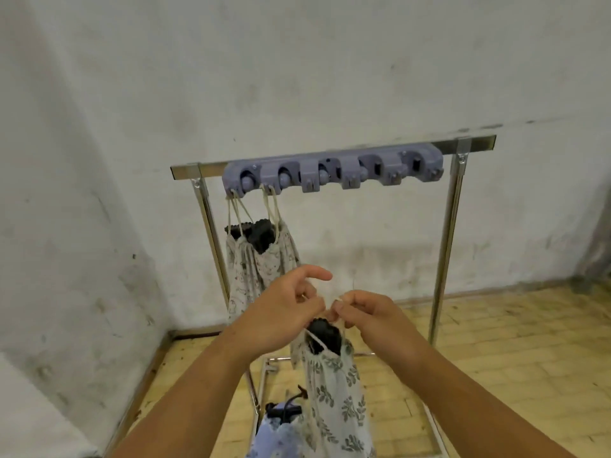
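Leaf-print bag [334, 401] — soft matt woven cloth, black crinkled fabric at the mouth. Drawstring [317, 340]: pale matt cord. Hung bags [261, 266]: same matt printed cloth. Rack [447, 246] — polished, shiny metal. Hook rail [390, 165]: smooth grey matt plastic. Wall [297, 77]: rough, stained matt plaster. Floor [512, 342]: worn dull wood.

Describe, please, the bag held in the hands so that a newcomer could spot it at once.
Start at the metal rack against the white wall. In front of it, the left hand and right hand pinch the cords of a drawstring bag. It alone bears grey-green leaf sprigs; the two hung bags have faint prints, and the bag below is blue.
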`<state>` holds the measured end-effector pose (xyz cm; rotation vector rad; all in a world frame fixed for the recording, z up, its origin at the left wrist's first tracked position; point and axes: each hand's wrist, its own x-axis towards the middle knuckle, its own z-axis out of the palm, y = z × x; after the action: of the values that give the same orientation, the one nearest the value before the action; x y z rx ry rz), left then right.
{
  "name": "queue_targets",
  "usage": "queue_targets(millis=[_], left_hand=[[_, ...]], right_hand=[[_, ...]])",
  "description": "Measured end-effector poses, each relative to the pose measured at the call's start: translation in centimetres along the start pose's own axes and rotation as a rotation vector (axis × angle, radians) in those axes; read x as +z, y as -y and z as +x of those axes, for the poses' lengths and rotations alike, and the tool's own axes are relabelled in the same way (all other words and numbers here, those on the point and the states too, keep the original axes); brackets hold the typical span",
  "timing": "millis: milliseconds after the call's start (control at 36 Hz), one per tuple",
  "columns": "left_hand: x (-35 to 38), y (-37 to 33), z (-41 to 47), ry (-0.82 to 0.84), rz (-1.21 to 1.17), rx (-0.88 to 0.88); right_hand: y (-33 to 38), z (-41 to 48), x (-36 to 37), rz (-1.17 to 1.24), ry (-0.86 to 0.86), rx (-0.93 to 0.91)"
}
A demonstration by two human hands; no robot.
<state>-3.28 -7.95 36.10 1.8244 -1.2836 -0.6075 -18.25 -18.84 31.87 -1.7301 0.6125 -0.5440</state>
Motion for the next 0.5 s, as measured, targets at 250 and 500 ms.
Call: queue_targets(millis=[250, 500], left_hand=[[-5.9, -3.0, 7.5, -0.398, 0.053, 0.153], [-7.2, -5.7, 14.9, -0.640, -0.002, 0.177]], right_hand=[[6.3, 8.6, -0.9, 0.174, -0.227, -0.112], [9.4, 15.4, -1.1, 0.302, -0.404, -0.145]])
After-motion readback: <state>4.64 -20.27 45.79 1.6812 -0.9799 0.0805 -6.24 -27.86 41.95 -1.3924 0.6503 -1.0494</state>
